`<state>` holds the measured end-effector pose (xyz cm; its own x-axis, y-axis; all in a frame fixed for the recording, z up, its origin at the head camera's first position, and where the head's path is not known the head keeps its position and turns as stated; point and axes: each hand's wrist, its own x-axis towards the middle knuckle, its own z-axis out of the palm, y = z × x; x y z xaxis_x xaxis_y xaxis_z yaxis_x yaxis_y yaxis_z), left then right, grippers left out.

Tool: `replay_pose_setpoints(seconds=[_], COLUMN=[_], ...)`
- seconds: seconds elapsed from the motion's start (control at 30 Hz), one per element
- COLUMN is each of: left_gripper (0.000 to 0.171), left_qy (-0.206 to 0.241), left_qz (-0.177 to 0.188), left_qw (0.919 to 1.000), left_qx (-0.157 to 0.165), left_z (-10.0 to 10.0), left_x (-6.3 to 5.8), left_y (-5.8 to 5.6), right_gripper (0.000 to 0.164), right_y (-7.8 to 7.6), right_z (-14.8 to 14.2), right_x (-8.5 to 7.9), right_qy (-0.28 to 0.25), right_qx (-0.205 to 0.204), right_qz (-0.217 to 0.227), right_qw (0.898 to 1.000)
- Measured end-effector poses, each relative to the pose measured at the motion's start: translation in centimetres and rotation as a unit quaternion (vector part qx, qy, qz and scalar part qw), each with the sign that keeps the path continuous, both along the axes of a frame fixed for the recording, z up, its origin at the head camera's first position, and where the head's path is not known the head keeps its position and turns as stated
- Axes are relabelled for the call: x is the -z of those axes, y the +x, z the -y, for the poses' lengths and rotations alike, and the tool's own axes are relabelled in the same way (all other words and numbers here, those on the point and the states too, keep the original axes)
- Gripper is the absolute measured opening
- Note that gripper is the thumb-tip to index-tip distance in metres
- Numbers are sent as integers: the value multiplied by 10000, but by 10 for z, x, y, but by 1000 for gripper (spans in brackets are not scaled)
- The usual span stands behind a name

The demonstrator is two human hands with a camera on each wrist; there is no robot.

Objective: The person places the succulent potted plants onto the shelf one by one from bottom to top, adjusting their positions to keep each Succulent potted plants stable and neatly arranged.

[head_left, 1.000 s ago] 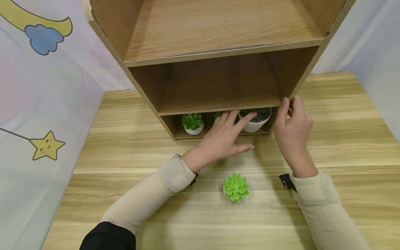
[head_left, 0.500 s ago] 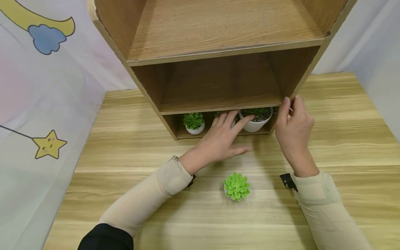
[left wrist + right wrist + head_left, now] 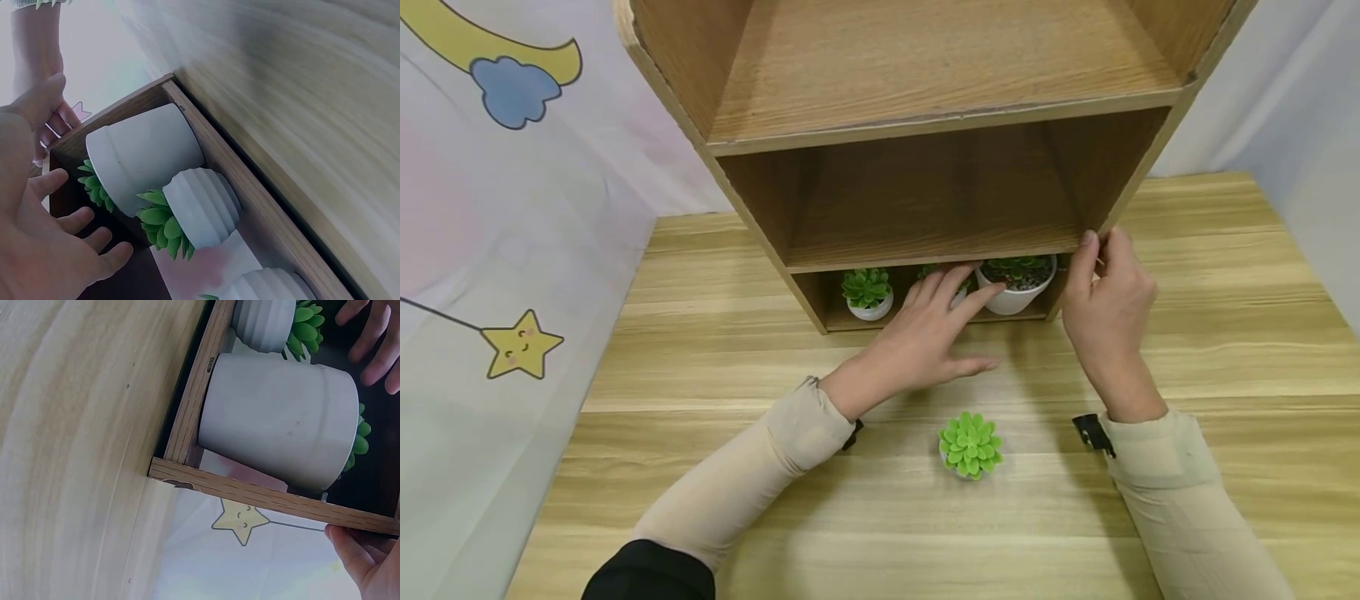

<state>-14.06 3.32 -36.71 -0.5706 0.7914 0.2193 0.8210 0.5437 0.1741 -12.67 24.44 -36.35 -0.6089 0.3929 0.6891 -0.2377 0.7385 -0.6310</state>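
My left hand (image 3: 917, 346) reaches into the bottom compartment of a wooden shelf (image 3: 947, 132), its fingers spread and nearly straight. In the left wrist view the fingertips stand beside the leaves of a small succulent in a ribbed white pot (image 3: 203, 209), mostly hidden by the hand in the head view. To its right stands a larger smooth white pot (image 3: 1017, 300) with a green succulent. Another small potted succulent (image 3: 868, 292) sits at the compartment's left. My right hand (image 3: 1108, 325) grips the shelf's right side panel, the thumb on its front edge.
A bright green potted succulent (image 3: 971, 446) stands on the wood-grain table (image 3: 1247, 350) in front of the shelf, between the forearms. Cloth backdrops with a moon, cloud and star (image 3: 522, 344) hang at the left and behind.
My left hand has drawn slightly left and toward me, showing more of the larger white pot. The right hand stays on the side panel. The view has shifted a little.
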Motion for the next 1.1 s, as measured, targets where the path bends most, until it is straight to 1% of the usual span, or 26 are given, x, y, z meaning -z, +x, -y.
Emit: replay_pose_setpoints(seconds=[0.43,0.67,0.93,1.1], left_gripper=[82,76,72,73], left_qy=[-263,-246,-266,-391], left_qz=[124,-53,-13,-114], left_qw=[9995,9993,9992,9986], left_qx=[157,294,299,331], left_z=[2,1,2,3], left_x=[-2,-3,-5,-5], left_y=[4,8,11,14], right_gripper=[28,29,29,28], right_y=[0,0,-1,-1], right_z=[0,0,1,1], right_x=[1,1,1,1], right_qy=[-77,-53,-76,-74], right_qx=[51,68,42,22], right_qz=[25,64,52,52], right_qw=[10000,9999,9999,10000])
